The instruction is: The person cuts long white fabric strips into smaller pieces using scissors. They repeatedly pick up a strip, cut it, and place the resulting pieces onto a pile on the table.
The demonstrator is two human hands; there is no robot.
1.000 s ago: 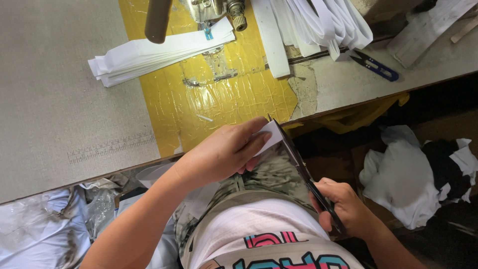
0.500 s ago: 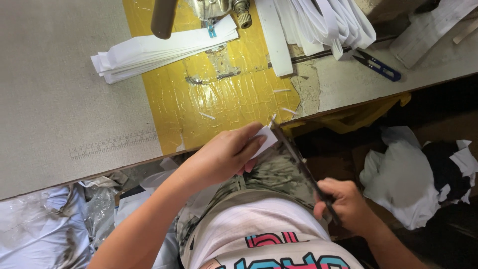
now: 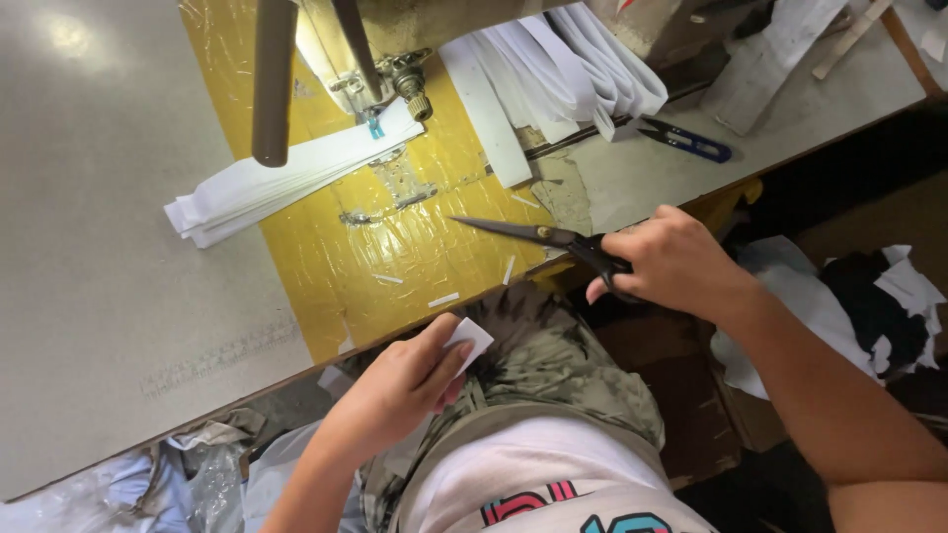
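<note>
Scissors (image 3: 538, 237) over table edge (image 3: 415, 326), white piece (image 3: 470, 341) below.

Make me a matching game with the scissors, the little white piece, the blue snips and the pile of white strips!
1 scissors
2 small white piece
3 blue snips
4 stack of white strips

a lying on the grey table, far right
b held in the left hand
c held in the right hand
d lying by the sewing machine's needle

Pairs: 1-c, 2-b, 3-a, 4-d
</note>
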